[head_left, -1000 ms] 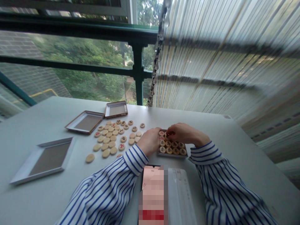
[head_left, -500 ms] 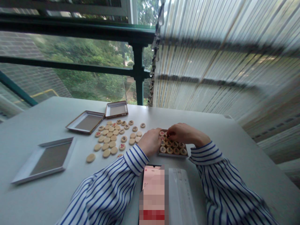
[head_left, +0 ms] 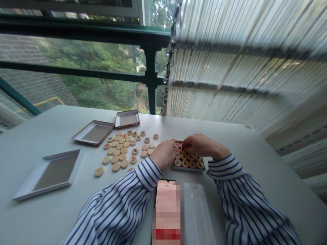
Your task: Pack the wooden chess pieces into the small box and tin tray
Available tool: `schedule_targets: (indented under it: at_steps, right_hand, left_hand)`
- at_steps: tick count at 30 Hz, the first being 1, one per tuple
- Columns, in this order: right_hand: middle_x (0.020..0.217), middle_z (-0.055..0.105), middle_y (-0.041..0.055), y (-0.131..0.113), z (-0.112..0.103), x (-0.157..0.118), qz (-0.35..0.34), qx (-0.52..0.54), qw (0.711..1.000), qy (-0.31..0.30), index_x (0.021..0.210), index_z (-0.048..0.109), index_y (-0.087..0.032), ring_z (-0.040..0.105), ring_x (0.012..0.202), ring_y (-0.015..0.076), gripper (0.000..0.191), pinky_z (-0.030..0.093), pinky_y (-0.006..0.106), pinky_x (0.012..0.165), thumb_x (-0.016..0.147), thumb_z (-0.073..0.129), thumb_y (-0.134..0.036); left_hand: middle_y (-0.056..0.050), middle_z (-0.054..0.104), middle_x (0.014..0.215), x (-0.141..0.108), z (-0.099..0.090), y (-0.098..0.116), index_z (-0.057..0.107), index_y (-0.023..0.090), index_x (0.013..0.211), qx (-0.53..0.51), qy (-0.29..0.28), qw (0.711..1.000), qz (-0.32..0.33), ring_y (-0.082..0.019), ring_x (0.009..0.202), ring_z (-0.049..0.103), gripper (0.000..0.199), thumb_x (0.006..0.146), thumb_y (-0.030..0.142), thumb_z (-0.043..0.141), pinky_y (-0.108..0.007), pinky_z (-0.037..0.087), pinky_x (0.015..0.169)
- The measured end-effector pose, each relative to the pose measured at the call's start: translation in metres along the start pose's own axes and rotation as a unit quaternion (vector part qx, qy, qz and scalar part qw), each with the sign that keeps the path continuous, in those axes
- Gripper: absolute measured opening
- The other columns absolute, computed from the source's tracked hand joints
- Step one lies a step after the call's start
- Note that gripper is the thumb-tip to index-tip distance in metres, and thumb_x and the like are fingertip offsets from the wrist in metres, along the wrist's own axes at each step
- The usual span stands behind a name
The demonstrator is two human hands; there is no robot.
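Observation:
A shallow box [head_left: 189, 169] holds rows of round wooden xiangqi pieces [head_left: 185, 163], with black characters in the near rows and red ones at its far left. My left hand [head_left: 163, 154] grips the left side of this box, its fingers partly hidden behind the rim. Over the far part of the box, my right hand [head_left: 201, 144] is bent with fingers pinched together, low on a xiangqi piece among the red ones. That piece is mostly covered by the fingers. Left of the box, many loose xiangqi pieces [head_left: 119, 146] lie scattered, several face down.
Two brown-edged trays [head_left: 95, 144] [head_left: 127, 126] lie at the back left, and a larger white box lid [head_left: 41, 194] is nearer on the left. A phone [head_left: 167, 195] and a translucent plastic case [head_left: 198, 211] lie in front of me. The white table [head_left: 255, 163] ends at a window and string curtain.

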State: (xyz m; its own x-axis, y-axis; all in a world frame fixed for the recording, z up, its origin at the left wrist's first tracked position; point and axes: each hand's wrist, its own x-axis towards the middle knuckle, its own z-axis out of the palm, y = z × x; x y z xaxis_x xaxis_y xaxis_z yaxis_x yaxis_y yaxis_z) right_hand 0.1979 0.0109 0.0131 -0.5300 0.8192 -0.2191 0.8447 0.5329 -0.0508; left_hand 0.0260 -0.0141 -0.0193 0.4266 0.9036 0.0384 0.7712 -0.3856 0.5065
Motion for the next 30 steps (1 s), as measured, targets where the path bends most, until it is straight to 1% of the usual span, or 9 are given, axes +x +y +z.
schedule_targets:
  at_steps: [9, 14, 19, 24, 27, 30]
  right_hand:
    - [0.082, 0.068, 0.0029, -0.001, -0.002, -0.002, 0.006, -0.009, 1.000, 0.007, 0.089, 0.067, -0.027, 0.059, 0.072, 0.0168, 0.026, 0.036, 0.026, 0.061, 0.075, 0.044, -0.030]
    - [0.082, 0.069, 0.0038, 0.002, -0.005, -0.003, 0.027, 0.000, 1.000, 0.007, 0.092, 0.067, -0.026, 0.060, 0.072, 0.0167, 0.026, 0.036, 0.025, 0.060, 0.076, 0.047, -0.029]
    - [0.084, 0.068, 0.0031, 0.007, -0.007, -0.005, 0.043, -0.009, 0.998, 0.051, 0.090, 0.067, -0.025, 0.060, 0.075, 0.0168, 0.026, 0.036, 0.025, 0.062, 0.079, 0.044, -0.029]
    - [0.083, 0.068, 0.0035, 0.007, -0.010, -0.007, 0.052, -0.029, 0.992, 0.111, 0.088, 0.066, -0.023, 0.059, 0.074, 0.0162, 0.027, 0.034, 0.025, 0.061, 0.081, 0.041, -0.028]
    - [0.080, 0.068, 0.0033, 0.005, -0.011, -0.007, 0.055, -0.044, 0.989, 0.130, 0.083, 0.066, -0.021, 0.058, 0.070, 0.0153, 0.026, 0.032, 0.025, 0.059, 0.080, 0.040, -0.025]
    - [0.079, 0.067, 0.0042, 0.001, -0.013, -0.007, 0.066, -0.058, 0.986, 0.142, 0.081, 0.065, -0.019, 0.057, 0.069, 0.0146, 0.026, 0.030, 0.026, 0.060, 0.081, 0.040, -0.024]
  left_hand:
    - [-0.009, 0.063, 0.102, 0.000, -0.001, -0.002, 0.051, 0.018, 0.112, 0.014, 0.014, 1.000, 0.008, -0.019, 0.095, 0.058, 0.032, 0.082, 0.024, 0.043, -0.028, 0.043, 0.080]
    - [-0.010, 0.063, 0.103, 0.003, -0.004, -0.005, 0.049, 0.015, 0.117, 0.022, 0.032, 0.999, -0.004, -0.019, 0.091, 0.059, 0.038, 0.080, 0.023, 0.044, -0.029, 0.044, 0.079]
    - [-0.010, 0.063, 0.103, 0.007, -0.011, -0.013, 0.049, 0.013, 0.118, 0.021, 0.054, 0.998, -0.017, -0.019, 0.089, 0.060, 0.040, 0.080, 0.023, 0.044, -0.029, 0.045, 0.080]
    - [-0.009, 0.063, 0.102, 0.009, -0.025, -0.023, 0.049, 0.014, 0.118, 0.012, 0.077, 0.996, -0.040, -0.017, 0.085, 0.060, 0.040, 0.080, 0.026, 0.045, -0.027, 0.046, 0.076]
    - [-0.009, 0.063, 0.102, 0.009, -0.036, -0.030, 0.050, 0.014, 0.117, 0.023, 0.092, 0.994, -0.051, -0.017, 0.085, 0.060, 0.039, 0.080, 0.026, 0.045, -0.027, 0.045, 0.076]
    - [-0.009, 0.063, 0.103, 0.010, -0.044, -0.040, 0.051, 0.015, 0.115, 0.056, 0.117, 0.989, -0.067, -0.018, 0.087, 0.060, 0.038, 0.080, 0.028, 0.046, -0.027, 0.045, 0.076]
